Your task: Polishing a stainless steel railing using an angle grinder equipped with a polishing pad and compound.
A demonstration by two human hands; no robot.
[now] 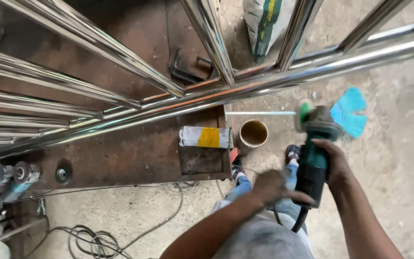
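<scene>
Grinder in both hands below the steel rails

Grinder (314, 158) is sitting low right of centre in my view, a green-bodied angle grinder with its blurred disc end pointing up toward the polished frame. My right hand (329, 160) is wrapping around the upper body of the tool, grip clenched on it. My left hand (271, 187) is coming in at the rear of the handle, fingers curling against it, grip looking closed on the grinder too, though motion blur is softening the fingertips. A black cord is trailing from the tool's tail down past my jeans.

Just above the disc, the shiny stainless steel frame (245, 88) is running diagonally across the picture, long tubes with uprights branching off; the disc is hanging near it, and I cannot tell whether it is touching. Beneath the frame, a rusty metal table (120, 153) is carrying a white-and-yellow block (205, 137). Beside its corner, an open round tin (253, 133) is standing on the concrete floor (398, 144). A scrap of turquoise material (350, 111) is lying just beyond the grinder's head. Loose cables (92, 237) are coiling at lower left, and a sack (264, 24) is leaning at the top.
</scene>
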